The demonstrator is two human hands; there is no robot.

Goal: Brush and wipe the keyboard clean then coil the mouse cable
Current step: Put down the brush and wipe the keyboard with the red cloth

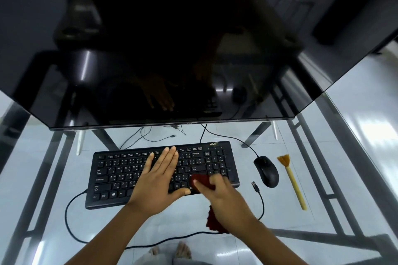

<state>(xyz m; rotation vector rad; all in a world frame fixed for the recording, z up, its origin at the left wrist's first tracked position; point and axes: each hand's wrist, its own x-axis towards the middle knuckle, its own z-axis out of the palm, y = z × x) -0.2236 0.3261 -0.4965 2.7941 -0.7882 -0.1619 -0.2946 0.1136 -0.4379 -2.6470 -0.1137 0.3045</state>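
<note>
A black keyboard [120,176] lies on the glass desk [323,157] in front of me. My left hand [159,176] rests flat on its middle keys with straight fingers. My right hand [224,196] grips a dark red cloth [201,180] and presses it on the keyboard's lower right keys; the cloth's tail hangs below my wrist. A black mouse [267,171] sits to the right of the keyboard. Its cable [261,202] loops along the desk front and ends in a loose USB plug [255,186]. A yellow brush [291,178] lies right of the mouse.
A large dark monitor [172,60] stands tilted behind the keyboard and reflects my hands. Loose cables [148,135] lie under its lower edge. The keyboard cable [71,221] curves off the left front corner. My feet show through the glass below.
</note>
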